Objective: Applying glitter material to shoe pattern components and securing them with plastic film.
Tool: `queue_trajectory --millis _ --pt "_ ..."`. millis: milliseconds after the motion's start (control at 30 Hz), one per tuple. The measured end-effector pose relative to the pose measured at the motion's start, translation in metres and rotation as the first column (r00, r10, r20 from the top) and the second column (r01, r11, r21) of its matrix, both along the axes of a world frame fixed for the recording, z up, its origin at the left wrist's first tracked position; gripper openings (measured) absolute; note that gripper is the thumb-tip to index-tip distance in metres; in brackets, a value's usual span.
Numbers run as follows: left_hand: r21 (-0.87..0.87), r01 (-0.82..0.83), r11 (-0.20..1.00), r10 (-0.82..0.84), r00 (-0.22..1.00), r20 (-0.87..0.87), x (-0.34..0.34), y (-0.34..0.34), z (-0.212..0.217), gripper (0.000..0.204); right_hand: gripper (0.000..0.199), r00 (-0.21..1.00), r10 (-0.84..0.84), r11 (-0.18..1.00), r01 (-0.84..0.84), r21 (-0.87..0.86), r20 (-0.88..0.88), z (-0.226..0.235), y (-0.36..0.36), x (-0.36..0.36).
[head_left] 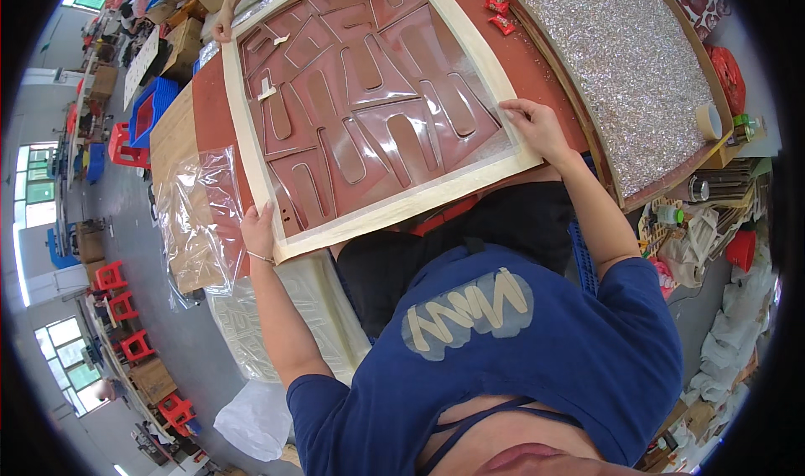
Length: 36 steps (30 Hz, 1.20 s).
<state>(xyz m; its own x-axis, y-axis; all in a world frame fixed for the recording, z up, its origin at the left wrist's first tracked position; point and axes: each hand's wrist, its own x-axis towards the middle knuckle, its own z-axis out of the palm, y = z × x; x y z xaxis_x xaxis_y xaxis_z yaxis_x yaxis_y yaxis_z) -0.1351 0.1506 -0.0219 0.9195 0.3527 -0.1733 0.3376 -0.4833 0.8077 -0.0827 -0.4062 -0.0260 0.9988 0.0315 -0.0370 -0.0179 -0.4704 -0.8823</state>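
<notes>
A large, clear, flexible template sheet [402, 205] with a pale tape border and several long cut-out shapes lies over the red table surface. My left hand [259, 230] grips its near left corner, thumb along the border. At the right side, near the other close corner, my right hand [541, 130] pinches the border between thumb and fingers. Another person's hand [223, 25] touches the far left part of the border. Two small bits of tape [267, 90] stick to the sheet. Brown and reddish material shows through the cut-outs.
To the right lies a glittery silver sheet [620, 74] with a tape roll [709, 122] on it. Small red wrapped packets [497, 4] rest beyond the template. Crumpled clear film [201, 212] hangs at the left, above translucent patterned sheets [243, 321]. Red stools [123, 307] stand farther left.
</notes>
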Motion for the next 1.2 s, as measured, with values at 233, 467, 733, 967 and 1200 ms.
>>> queue_trajectory --millis 233,467,733,967,1200 --pt "0.069 -0.01 0.998 0.009 1.0 0.023 0.002 -0.002 -0.003 0.024 0.023 1.0 0.002 0.996 -0.003 -0.089 -0.02 0.007 0.003 -0.002" --pt "-0.038 0.018 0.999 -0.013 0.993 0.119 -0.002 0.008 0.003 0.026 0.022 0.997 -0.056 0.978 0.043 0.204 0.061 0.023 0.003 -0.002" --pt "-0.085 0.01 0.996 -0.014 0.999 -0.041 0.001 -0.002 0.051 0.03 0.023 0.999 -0.052 0.968 0.052 0.245 -0.01 0.026 -0.006 -0.004" --pt "-0.285 -0.101 0.953 0.077 0.993 -0.093 -0.019 -0.007 0.025 0.026 0.023 0.995 -0.069 0.966 0.083 0.243 -0.069 0.005 -0.004 -0.014" --pt "-0.234 -0.03 0.972 0.016 0.998 -0.062 -0.024 0.003 0.008 0.028 0.023 0.992 -0.081 0.972 0.101 0.21 -0.098 0.006 -0.001 -0.016"
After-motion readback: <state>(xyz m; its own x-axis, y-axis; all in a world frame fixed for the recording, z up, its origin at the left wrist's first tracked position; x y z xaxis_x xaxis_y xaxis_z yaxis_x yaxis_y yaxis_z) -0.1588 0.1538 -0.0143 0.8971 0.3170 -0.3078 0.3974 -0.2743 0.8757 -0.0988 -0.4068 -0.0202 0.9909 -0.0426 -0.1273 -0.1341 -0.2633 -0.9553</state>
